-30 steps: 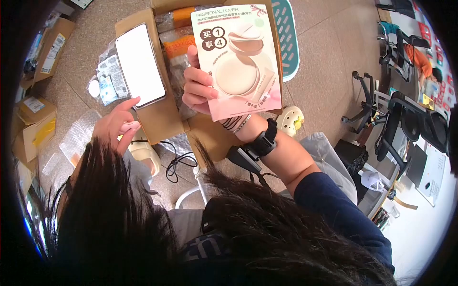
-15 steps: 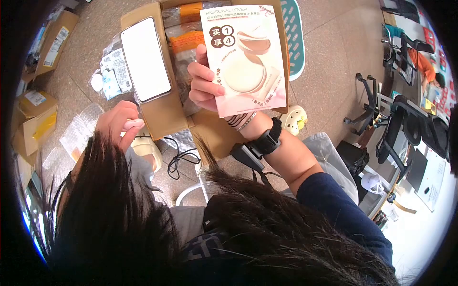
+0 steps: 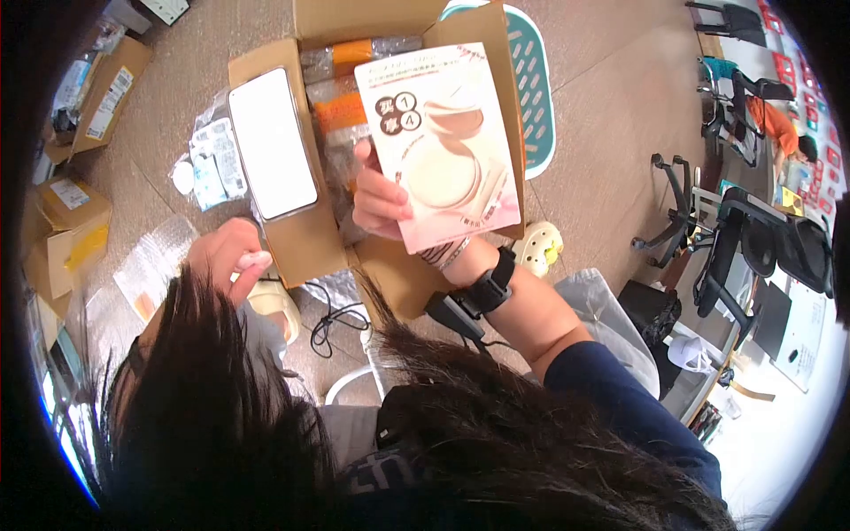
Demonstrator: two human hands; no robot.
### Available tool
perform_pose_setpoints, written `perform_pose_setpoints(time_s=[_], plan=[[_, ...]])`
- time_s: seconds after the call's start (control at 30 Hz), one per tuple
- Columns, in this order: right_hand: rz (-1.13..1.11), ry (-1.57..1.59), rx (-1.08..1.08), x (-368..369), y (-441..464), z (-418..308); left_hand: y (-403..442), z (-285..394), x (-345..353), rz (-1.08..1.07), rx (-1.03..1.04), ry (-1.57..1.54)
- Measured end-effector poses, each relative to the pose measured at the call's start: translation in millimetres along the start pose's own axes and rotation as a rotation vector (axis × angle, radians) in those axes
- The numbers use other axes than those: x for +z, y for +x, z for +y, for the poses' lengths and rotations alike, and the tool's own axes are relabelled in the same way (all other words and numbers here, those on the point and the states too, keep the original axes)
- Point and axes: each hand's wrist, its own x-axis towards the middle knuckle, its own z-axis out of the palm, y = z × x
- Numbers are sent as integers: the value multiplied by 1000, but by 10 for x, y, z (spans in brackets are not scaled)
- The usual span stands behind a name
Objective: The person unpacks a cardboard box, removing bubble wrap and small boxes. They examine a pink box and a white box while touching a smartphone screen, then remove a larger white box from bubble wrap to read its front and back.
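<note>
My right hand (image 3: pixel 381 195) grips the lower left edge of a flat cosmetics box (image 3: pixel 443 159) with a pale printed front, held up over an open carton (image 3: pixel 305 239). A phone (image 3: pixel 273 146) with a blank white screen lies on the carton's left flap. Just below the phone, my left hand (image 3: pixel 228 257) is curled with its fingers pressed together, touching neither phone nor carton, and nothing shows in it. Inside the carton are plastic-wrapped items with orange labels (image 3: pixel 341 111), partly hidden by the cosmetics box.
A teal basket (image 3: pixel 535 97) stands behind the carton. Plastic-bagged packets (image 3: pixel 212 164) lie left of the phone. More cartons (image 3: pixel 71 221) are at the far left. A black cable (image 3: pixel 332 327) lies near my feet. Office chairs (image 3: pixel 744 239) and a person in orange (image 3: pixel 775 128) are at right.
My left index finger, earlier stretched to the phone's lower edge, has curled in and the hand has drawn back. The cosmetics box has shifted lower in view, still in my right hand.
</note>
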Motion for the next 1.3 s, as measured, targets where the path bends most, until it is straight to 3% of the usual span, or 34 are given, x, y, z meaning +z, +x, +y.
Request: perform_pose_setpoints(time_s=[0.4,0.6,1.3], plan=[[-79,40,137,-111,58,-22,18,83,-38,2,49,32],[-137,49,78,-155,91,21,-2,47,-14,49,90,64],[-71,13,131,-149,44,36,-35,-1,-26,14,80,112]])
